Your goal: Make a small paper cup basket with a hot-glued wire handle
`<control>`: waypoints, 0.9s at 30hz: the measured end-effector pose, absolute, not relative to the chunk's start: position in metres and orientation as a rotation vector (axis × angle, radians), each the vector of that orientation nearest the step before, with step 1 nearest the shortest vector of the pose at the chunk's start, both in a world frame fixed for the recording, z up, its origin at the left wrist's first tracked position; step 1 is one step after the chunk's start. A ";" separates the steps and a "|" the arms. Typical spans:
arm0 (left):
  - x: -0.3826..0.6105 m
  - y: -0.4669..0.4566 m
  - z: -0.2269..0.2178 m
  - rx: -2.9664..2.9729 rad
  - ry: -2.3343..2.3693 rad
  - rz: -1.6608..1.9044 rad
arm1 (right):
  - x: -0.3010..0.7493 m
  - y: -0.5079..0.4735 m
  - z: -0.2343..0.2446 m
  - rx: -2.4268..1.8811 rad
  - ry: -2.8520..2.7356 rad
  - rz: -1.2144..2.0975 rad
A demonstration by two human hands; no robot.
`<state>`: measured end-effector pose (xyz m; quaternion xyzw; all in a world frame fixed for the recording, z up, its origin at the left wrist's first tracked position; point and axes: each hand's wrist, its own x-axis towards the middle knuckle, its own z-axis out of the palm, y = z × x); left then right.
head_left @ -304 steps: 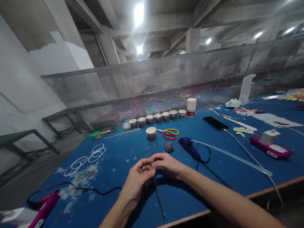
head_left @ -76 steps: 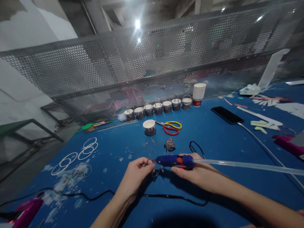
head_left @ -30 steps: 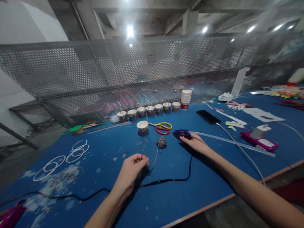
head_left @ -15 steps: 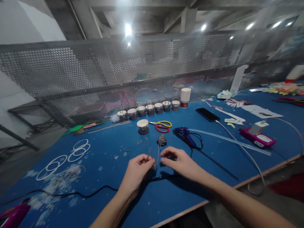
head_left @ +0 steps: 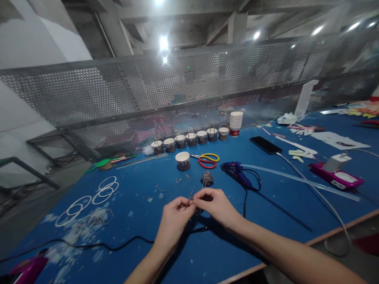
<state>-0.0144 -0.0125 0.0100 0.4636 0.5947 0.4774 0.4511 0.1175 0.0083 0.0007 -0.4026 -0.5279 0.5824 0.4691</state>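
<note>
My left hand (head_left: 174,219) is closed in a pinch on a thin brown-grey cord (head_left: 190,196), whose end sticks up above the fingers. Meeting it from the right, my right hand (head_left: 220,207) has thumb and forefinger pressed together at the same cord; its exact hold is partly hidden. Just beyond them lies a small dark grey bundle of cord (head_left: 207,179), with strands trailing towards my fingers. A white paper cup with a grey-wrapped lower part (head_left: 182,161) stands past it. Scissors (head_left: 209,160) with red and yellow handles lie beside that cup.
A blue glue gun (head_left: 237,173) with a clear stick lies right of my hands. Several wrapped cups (head_left: 191,139) line the back by a cup stack (head_left: 236,123). A phone (head_left: 265,145), white rings (head_left: 74,211) and a black cable (head_left: 112,248) lie on the table.
My right hand has moved left and its fingertips have closed together against my left hand's fingers. The whole view has shifted slightly.
</note>
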 end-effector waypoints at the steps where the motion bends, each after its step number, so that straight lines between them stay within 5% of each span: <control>1: -0.014 -0.012 0.010 1.120 1.458 1.184 | 0.118 0.009 0.000 -0.985 -1.272 1.441; 16: -0.022 -0.014 0.015 1.032 1.313 1.132 | 0.128 0.013 0.003 -0.754 -0.910 1.850; 27: -0.023 -0.011 0.017 1.047 1.358 1.164 | 0.139 0.016 0.008 -0.939 -1.193 1.578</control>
